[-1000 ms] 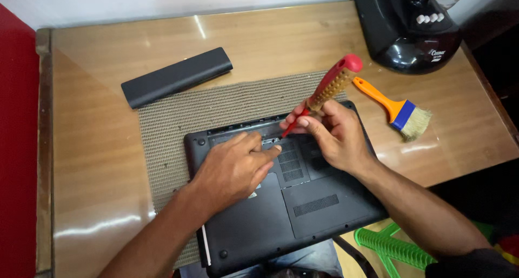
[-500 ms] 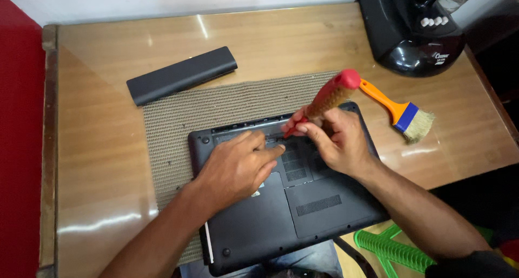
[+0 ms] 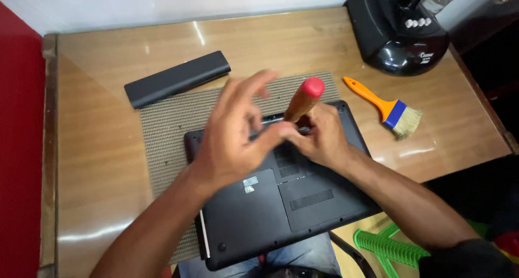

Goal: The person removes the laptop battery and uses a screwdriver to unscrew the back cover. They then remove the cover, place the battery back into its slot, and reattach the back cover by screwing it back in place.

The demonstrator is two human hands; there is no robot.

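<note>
A black laptop (image 3: 286,202) lies bottom-up on a woven grey mat (image 3: 173,126) in the head view. My right hand (image 3: 321,140) grips a screwdriver (image 3: 304,98) with a brown and red handle, its tip down at the laptop's rear edge. My left hand (image 3: 235,132) is lifted above the laptop with fingers spread, blurred by motion; its thumb reaches toward the right hand and the screwdriver's shaft. It seems to hold nothing.
A long black battery pack (image 3: 177,79) lies on the wooden table (image 3: 97,148) behind the mat. An orange-handled paintbrush (image 3: 385,106) rests to the right. A black appliance base (image 3: 397,32) stands at the back right. A green plastic object (image 3: 386,245) shows below the table edge.
My left hand has risen off the laptop base and spread its fingers. The screwdriver has tipped more upright. The view has shifted slightly.
</note>
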